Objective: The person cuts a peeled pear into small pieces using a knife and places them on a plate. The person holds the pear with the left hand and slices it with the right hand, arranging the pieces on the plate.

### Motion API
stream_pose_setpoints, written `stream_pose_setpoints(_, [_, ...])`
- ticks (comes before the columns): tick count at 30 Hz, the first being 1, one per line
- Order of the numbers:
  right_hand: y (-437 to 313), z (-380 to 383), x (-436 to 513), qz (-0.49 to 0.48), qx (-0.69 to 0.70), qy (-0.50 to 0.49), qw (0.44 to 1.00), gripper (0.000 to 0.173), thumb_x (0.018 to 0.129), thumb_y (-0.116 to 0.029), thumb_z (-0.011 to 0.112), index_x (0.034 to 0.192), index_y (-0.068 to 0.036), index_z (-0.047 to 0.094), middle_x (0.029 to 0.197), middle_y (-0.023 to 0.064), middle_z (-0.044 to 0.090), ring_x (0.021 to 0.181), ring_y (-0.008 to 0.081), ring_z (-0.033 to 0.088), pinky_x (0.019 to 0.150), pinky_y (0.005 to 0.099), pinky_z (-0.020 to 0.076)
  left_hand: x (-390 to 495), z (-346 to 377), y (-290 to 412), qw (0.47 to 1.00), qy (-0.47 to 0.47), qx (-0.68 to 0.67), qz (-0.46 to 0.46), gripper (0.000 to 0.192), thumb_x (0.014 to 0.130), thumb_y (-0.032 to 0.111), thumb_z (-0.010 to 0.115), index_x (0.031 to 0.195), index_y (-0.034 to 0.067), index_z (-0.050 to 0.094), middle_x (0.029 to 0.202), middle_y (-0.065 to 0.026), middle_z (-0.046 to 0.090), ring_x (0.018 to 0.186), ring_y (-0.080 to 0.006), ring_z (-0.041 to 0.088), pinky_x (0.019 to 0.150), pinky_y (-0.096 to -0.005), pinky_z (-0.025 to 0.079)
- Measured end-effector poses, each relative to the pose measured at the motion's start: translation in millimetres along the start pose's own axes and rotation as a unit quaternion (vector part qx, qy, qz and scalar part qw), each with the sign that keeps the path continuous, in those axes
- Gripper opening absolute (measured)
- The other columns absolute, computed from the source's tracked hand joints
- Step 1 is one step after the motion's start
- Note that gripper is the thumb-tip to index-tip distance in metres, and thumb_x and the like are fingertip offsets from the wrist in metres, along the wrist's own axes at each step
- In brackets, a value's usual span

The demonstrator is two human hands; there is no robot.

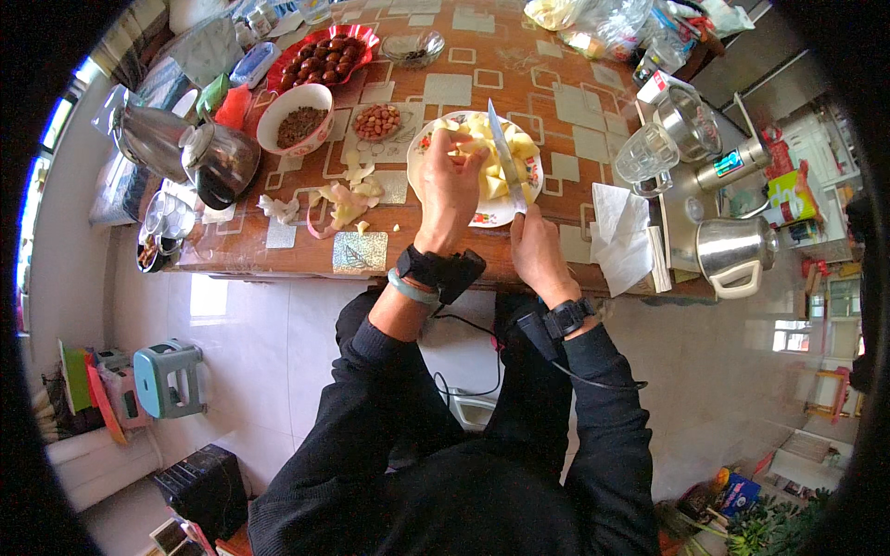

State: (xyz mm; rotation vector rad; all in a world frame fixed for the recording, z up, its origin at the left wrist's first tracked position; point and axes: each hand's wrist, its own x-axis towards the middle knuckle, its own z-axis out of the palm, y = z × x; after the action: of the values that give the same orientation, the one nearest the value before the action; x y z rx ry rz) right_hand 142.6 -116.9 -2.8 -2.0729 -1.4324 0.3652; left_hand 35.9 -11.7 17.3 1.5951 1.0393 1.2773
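Note:
My right hand (540,251) grips the handle of a knife (509,161), its long metal blade slanting up and away across a plate. The white plate (419,182) has a scalloped rim and printed flowers. Pale yellow cut fruit chunks (495,186), apple by their look, are heaped on it. Over the plate's left side is my left hand (448,182), its thumb and fingers bent in close to the chunks. The fingers partly hide what is between them, so a grip on a piece cannot be made out. Fruit peelings (348,201) lie on the table to the left.
Left of the plate are a dish of peanuts (377,121), a bowl of dark crumbs (300,125) and a glass pot (221,161). A red tray (327,59) holds dark round fruit. White tissue (621,233), a glass mug (648,158) and a steel kettle (737,251) are at the right.

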Motion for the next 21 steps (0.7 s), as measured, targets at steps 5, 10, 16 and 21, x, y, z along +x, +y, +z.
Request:
stream_pose_setpoints(5, [-7, -6, -3, -0.036, 0.042, 0.021, 0.998, 0.017, 0.092, -0.011, 0.048, 0.090, 0.006, 0.047, 0.070, 0.0309, 0.059, 0.074, 0.0466, 0.060, 0.061, 0.0526, 0.0479, 6, -12, -5, 0.998, -0.019, -0.054, -0.028, 0.032, 0.081, 0.007, 0.070, 0.106, -0.001, 0.052, 0.093, -0.0125, 0.062, 0.082, -0.0153, 0.064, 0.067, -0.0264, 0.052])
stream_pose_setpoints(10, [-5, -7, -11, -0.029, 0.056, 0.031, 0.998, 0.017, 0.092, -0.011, 0.047, 0.087, 0.005, 0.047, 0.068, 0.0307, 0.058, 0.071, 0.0470, 0.059, 0.058, 0.0533, 0.0460, 6, -8, -9, 0.987, -0.067, -0.141, -0.047, 0.044, 0.075, 0.008, 0.075, 0.113, -0.002, 0.055, 0.089, -0.0101, 0.062, 0.080, -0.0169, 0.063, 0.068, -0.0277, 0.053])
stream_pose_setpoints(16, [-1, -9, -12, -0.018, 0.054, 0.044, 0.997, 0.016, 0.092, -0.011, 0.049, 0.088, 0.004, 0.046, 0.071, 0.0308, 0.057, 0.073, 0.0493, 0.056, 0.057, 0.0533, 0.0425, 10, -12, -14, 0.987, -0.144, -0.031, -0.059, 0.044, 0.077, 0.006, 0.073, 0.117, 0.001, 0.056, 0.102, -0.0107, 0.063, 0.083, -0.0148, 0.064, 0.074, -0.0264, 0.053])
stream_pose_setpoints(21, [-1, -14, -20, -0.041, 0.065, 0.052, 0.996, 0.015, 0.092, -0.010, 0.049, 0.087, 0.004, 0.045, 0.071, 0.0301, 0.057, 0.071, 0.0490, 0.056, 0.056, 0.0529, 0.0423, 7, -10, -10, 0.994, -0.112, -0.010, 0.007, 0.042, 0.075, 0.004, 0.074, 0.114, 0.000, 0.058, 0.101, -0.0104, 0.064, 0.082, -0.0152, 0.065, 0.073, -0.0268, 0.054])
